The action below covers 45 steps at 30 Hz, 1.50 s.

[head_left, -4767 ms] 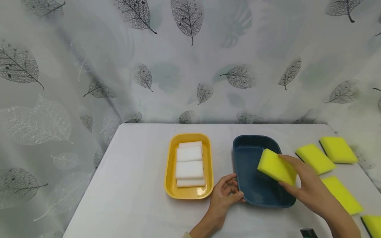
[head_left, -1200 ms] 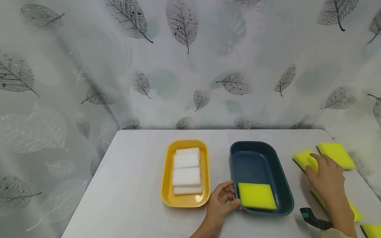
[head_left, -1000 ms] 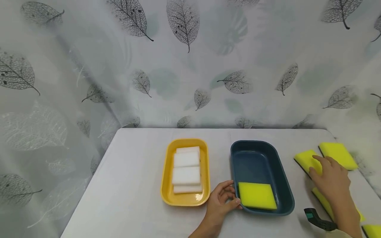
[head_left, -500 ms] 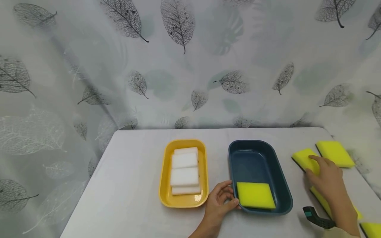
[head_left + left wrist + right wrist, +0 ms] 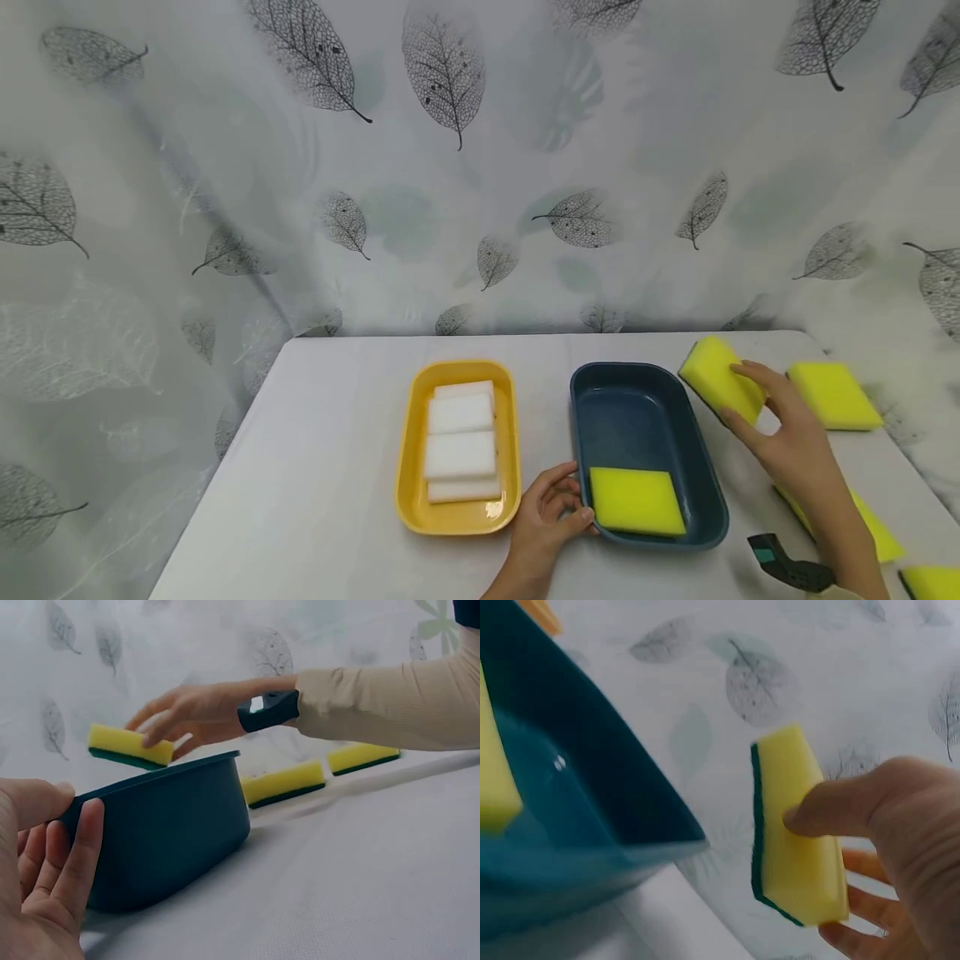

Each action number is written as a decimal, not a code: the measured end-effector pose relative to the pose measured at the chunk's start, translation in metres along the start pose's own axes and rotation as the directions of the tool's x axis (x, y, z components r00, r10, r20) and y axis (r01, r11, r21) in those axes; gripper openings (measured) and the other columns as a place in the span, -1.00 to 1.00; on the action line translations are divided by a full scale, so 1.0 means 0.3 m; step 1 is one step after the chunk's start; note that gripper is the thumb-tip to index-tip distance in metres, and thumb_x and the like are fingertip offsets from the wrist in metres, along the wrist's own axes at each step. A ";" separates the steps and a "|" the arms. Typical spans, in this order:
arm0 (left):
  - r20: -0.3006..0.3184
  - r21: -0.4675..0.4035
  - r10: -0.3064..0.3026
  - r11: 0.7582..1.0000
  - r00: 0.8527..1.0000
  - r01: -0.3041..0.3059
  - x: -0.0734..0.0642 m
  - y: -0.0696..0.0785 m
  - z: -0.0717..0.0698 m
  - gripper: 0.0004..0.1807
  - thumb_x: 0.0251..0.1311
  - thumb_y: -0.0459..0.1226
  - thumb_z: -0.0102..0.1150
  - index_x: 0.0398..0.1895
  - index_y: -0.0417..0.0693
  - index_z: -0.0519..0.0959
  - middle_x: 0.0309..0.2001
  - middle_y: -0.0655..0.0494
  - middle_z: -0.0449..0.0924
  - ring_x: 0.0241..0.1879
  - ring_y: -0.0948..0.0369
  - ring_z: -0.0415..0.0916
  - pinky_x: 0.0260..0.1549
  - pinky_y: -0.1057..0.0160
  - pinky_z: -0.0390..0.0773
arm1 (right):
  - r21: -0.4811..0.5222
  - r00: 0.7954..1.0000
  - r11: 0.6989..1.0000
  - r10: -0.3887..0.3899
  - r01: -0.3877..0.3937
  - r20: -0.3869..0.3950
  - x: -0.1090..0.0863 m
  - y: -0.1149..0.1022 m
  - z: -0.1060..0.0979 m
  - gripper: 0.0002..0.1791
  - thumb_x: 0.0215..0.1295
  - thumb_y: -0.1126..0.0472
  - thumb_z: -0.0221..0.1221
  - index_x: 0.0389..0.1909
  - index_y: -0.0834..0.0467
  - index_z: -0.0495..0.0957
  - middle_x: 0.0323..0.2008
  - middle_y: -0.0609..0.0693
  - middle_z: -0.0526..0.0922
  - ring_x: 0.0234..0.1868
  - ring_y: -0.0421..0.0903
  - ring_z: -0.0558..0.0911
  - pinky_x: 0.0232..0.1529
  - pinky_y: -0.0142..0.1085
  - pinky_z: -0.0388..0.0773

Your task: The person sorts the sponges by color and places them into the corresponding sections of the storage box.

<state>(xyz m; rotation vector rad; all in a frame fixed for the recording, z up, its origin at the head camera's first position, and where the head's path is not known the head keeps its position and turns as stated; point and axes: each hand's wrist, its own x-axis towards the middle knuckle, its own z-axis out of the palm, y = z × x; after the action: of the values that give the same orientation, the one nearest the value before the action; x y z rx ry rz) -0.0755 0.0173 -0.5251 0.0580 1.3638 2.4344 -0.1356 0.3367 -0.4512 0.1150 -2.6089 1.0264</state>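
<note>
My right hand pinches a yellow scouring sponge with a green scrub side, between thumb and fingers. It is raised off the table, just right of the blue tub's far right corner. In the right wrist view the held sponge is tilted, apart from the tub wall. My left hand grips the near left corner of the tub, the thumb and fingers against its outside and rim. Another yellow sponge lies flat inside the tub's near end.
To the left stands a yellow tray holding several white sponges. Further yellow sponges lie at the table's right side: one far back, one partly behind the right forearm, one at the frame edge. A leaf-patterned curtain hangs behind.
Earlier, my right hand set one sponge in the tub and reached right. Now it has picked up another sponge from the table and moved it left toward the tub. The left hand has kept its place.
</note>
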 end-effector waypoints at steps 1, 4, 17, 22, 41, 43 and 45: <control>-0.004 -0.001 -0.009 1.000 1.000 0.009 -0.006 -0.003 -0.001 -0.31 0.24 -0.49 0.32 0.45 -0.29 0.36 -0.01 0.09 0.44 -0.23 0.34 0.52 -0.20 0.26 0.78 | 0.015 0.999 0.999 -0.040 0.040 0.006 -0.005 -0.014 0.008 -0.25 0.37 0.28 0.35 0.54 0.05 0.32 0.52 0.29 0.32 0.61 -0.16 0.19 0.52 -0.58 0.13; -0.014 -0.004 -0.027 1.000 1.000 0.027 -0.020 -0.008 -0.005 -0.31 0.23 -0.49 0.31 0.45 -0.30 0.36 0.00 0.07 0.44 -0.21 0.33 0.52 -0.20 0.26 0.78 | 0.050 0.988 0.989 -0.145 0.142 0.054 -0.017 -0.051 0.032 -0.21 0.28 0.34 0.41 0.51 0.02 0.37 0.49 0.23 0.38 0.46 -0.61 0.12 0.22 -0.88 -0.01; -0.019 0.019 -0.013 1.000 1.000 0.014 0.011 -0.018 0.010 -0.31 0.21 -0.49 0.35 0.44 -0.22 0.40 0.00 0.08 0.46 -0.20 0.31 0.54 -0.19 0.28 0.78 | 0.048 0.910 0.977 -0.210 0.207 0.357 -0.003 -0.142 0.142 -0.43 0.24 0.31 0.44 0.27 0.15 0.51 0.39 0.25 0.48 0.37 0.33 0.38 0.32 0.42 0.31; -0.025 0.044 -0.001 0.999 1.000 0.002 0.029 -0.028 0.013 -0.32 0.21 -0.48 0.36 0.42 -0.16 0.43 0.01 0.09 0.45 -0.18 0.31 0.55 -0.18 0.29 0.78 | -0.009 0.899 0.973 -0.209 0.230 0.384 -0.001 -0.150 0.166 -0.48 0.22 0.42 0.40 0.21 0.20 0.55 0.38 0.27 0.50 0.40 0.32 0.37 0.36 0.40 0.33; -0.034 0.023 -0.029 0.999 0.999 0.030 0.005 -0.012 0.001 -0.33 0.24 -0.45 0.37 0.43 -0.17 0.41 0.03 0.08 0.46 -0.16 0.30 0.55 -0.16 0.29 0.77 | -0.094 0.871 0.958 -0.201 0.269 0.448 -0.026 -0.186 0.235 -0.69 0.32 0.46 0.30 0.00 0.11 0.57 0.36 0.26 0.52 0.38 0.37 0.41 0.36 0.38 0.39; -0.029 0.019 -0.027 0.999 0.999 0.028 0.007 -0.012 0.004 -0.32 0.23 -0.45 0.38 0.43 -0.17 0.42 0.03 0.08 0.46 -0.15 0.31 0.55 -0.15 0.29 0.77 | -0.105 0.870 0.956 -0.198 0.272 0.451 -0.026 -0.187 0.233 -0.69 0.33 0.46 0.29 0.00 0.10 0.56 0.37 0.25 0.52 0.39 0.37 0.40 0.37 0.38 0.38; -0.024 0.017 -0.024 1.000 0.999 0.024 0.009 -0.013 0.006 -0.33 0.23 -0.45 0.37 0.43 -0.17 0.42 0.02 0.08 0.46 -0.16 0.31 0.54 -0.16 0.28 0.77 | -0.109 0.869 0.957 -0.191 0.267 0.457 -0.027 -0.187 0.229 -0.69 0.34 0.47 0.27 0.00 0.10 0.55 0.37 0.24 0.52 0.40 0.36 0.39 0.38 0.38 0.36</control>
<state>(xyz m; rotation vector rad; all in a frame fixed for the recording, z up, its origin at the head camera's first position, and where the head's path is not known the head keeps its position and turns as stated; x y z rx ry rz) -0.0767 0.0215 -0.5280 0.0178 1.3881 2.4111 -0.1362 0.2486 -0.4646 0.6776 -2.9746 0.7563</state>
